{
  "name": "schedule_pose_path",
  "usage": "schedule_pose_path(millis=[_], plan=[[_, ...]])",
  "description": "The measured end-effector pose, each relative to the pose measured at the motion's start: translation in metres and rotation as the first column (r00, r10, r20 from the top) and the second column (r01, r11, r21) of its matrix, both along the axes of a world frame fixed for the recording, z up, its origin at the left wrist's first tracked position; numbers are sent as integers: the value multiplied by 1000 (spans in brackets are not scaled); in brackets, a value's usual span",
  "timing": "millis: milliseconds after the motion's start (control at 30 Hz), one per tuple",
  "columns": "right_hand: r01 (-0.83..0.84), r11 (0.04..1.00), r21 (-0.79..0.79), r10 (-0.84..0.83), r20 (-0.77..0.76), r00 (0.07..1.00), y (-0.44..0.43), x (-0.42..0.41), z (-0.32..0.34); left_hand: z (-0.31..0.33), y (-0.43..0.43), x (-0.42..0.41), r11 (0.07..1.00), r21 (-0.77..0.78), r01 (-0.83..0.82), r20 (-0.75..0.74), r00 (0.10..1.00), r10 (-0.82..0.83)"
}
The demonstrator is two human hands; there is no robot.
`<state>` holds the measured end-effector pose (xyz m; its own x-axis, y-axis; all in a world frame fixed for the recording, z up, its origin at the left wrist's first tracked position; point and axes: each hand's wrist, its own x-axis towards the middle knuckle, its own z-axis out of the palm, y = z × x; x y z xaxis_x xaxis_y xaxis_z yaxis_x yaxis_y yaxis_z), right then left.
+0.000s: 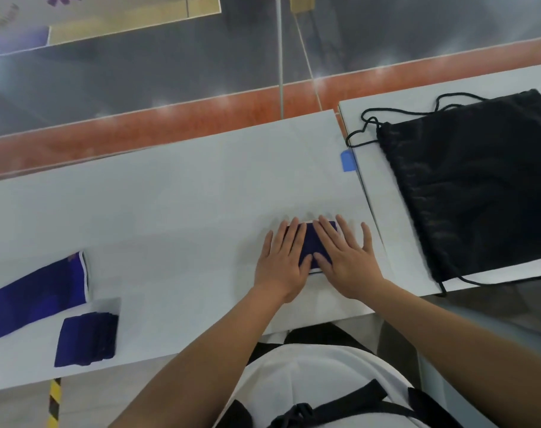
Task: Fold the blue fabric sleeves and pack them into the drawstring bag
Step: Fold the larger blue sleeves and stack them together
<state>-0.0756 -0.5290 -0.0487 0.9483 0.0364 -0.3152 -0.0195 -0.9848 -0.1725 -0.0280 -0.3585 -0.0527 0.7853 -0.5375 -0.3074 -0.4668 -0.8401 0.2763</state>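
Observation:
A folded blue sleeve (313, 246) lies on the white table (176, 196) in front of me. My left hand (283, 262) and my right hand (344, 257) press flat on it with straight fingers, covering most of it. Two more blue sleeves lie at the left: a flat one with a white hem (37, 293) and a folded one (86, 339) near the front edge. The black drawstring bag (476, 186) lies flat on the adjoining table at the right, its cords (368, 122) looped toward the far left corner.
A piece of blue tape (348, 160) sits at the gap between the two tables. Beyond the far edge runs an orange floor stripe (201, 115). Yellow-black tape (54, 403) marks the floor below the front edge.

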Motion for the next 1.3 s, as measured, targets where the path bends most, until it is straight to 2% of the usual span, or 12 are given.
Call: schedule_pose_path(millis=[233, 467, 633, 833, 967, 1067, 1167, 1233, 1300], plan=[[3, 999, 34, -2, -24, 1000, -3, 9, -13, -18, 3, 4, 1000, 2, -20, -14, 1000, 21], [-89, 996, 20, 90, -13, 996, 4, 23, -13, -13, 11, 2, 994, 63, -87, -31, 996, 89], [-208, 977, 35, 208, 8, 978, 48, 38, -9, -6, 56, -3, 974, 124, -188, -4, 982, 190], [-213, 975, 65, 214, -18, 977, 116, 42, -7, 6, 126, 6, 960, 232, -160, 0, 986, 164], [-209, 978, 3, 209, -12, 978, 138, 47, -1, 25, 150, 20, 975, 176, -136, -97, 983, 155], [-179, 984, -5, 179, 19, 984, 150, 53, 14, 57, 183, 36, 965, -4, -263, -113, 959, 261], [-186, 981, 58, 185, 31, 982, 183, 61, 37, 87, 252, 50, 875, -165, -454, -103, 891, 443], [-211, 967, 140, 213, 2, 977, 225, 70, 52, 90, 314, 58, 791, -189, -582, -104, 813, 573], [-243, 944, 224, 250, -1, 968, 279, 84, 63, 80, 378, 63, 732, -121, -671, -61, 741, 669]])
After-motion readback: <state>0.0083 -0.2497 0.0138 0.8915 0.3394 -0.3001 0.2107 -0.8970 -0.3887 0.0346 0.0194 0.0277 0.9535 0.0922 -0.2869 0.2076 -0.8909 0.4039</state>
